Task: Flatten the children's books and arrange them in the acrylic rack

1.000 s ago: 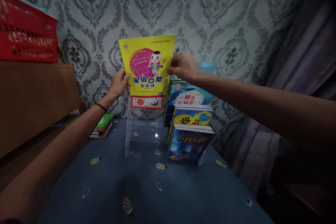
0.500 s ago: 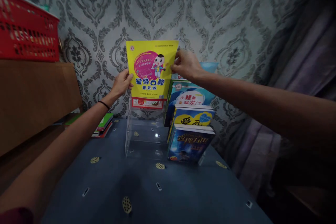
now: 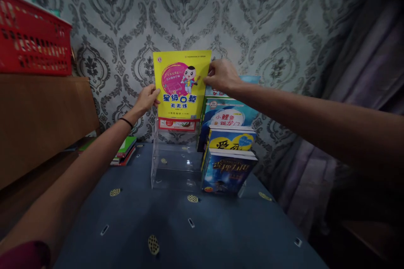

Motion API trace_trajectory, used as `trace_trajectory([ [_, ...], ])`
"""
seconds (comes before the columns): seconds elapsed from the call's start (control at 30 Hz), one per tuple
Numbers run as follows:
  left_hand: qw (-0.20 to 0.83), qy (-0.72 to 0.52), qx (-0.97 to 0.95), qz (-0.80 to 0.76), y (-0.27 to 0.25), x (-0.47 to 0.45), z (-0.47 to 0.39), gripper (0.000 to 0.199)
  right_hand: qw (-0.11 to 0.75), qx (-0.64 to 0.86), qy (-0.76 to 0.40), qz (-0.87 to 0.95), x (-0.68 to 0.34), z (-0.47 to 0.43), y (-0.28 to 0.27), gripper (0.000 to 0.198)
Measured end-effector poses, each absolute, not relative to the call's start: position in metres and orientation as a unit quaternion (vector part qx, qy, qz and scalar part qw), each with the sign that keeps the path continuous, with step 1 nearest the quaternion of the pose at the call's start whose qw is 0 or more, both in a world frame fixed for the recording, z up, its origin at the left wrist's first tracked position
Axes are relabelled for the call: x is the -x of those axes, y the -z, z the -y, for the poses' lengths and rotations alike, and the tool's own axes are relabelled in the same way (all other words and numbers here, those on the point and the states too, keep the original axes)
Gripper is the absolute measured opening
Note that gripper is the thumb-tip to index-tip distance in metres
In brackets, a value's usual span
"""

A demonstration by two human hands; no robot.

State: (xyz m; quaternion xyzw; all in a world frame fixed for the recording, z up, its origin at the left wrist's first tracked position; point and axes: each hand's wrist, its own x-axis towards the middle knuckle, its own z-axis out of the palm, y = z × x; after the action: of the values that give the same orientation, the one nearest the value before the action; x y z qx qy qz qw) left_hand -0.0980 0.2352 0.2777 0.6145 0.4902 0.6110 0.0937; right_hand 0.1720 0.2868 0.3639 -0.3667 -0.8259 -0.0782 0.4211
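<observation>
A yellow workbook (image 3: 172,111) with a cartoon child on its cover stands upright at the back left of a clear tiered book rack (image 3: 176,180). My left hand (image 3: 147,99) grips its left edge, and my right hand (image 3: 222,75) pinches its right edge near the top. Below its lower edge shows a strip of a red-bordered book (image 3: 176,124). On the rack's right side stand a teal book (image 3: 246,111), a yellow and blue book (image 3: 232,138) and, in front, a dark blue book (image 3: 225,176). The fingertips behind the workbook are hidden.
A red basket (image 3: 34,42) sits on a wooden cabinet (image 3: 47,122) at the left. Several books lie stacked (image 3: 126,149) at the table's back left. The blue tablecloth (image 3: 126,227) has pineapple prints. Dark curtains (image 3: 341,134) hang at the right, and patterned wallpaper backs the rack.
The yellow workbook has shifted slightly down and its right edge has turned a little, with both hands still on it. The rack and other books stay where they were.
</observation>
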Motion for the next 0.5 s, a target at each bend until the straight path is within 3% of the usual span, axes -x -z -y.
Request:
trace_trajectory([
  [0.5, 0.144, -0.585, -0.619, -0.504, -0.251, 0.109, -0.240, 0.010, 0.380, 0.379, 0.027, 0.844, -0.168, -0.286, -0.352, 0.004],
])
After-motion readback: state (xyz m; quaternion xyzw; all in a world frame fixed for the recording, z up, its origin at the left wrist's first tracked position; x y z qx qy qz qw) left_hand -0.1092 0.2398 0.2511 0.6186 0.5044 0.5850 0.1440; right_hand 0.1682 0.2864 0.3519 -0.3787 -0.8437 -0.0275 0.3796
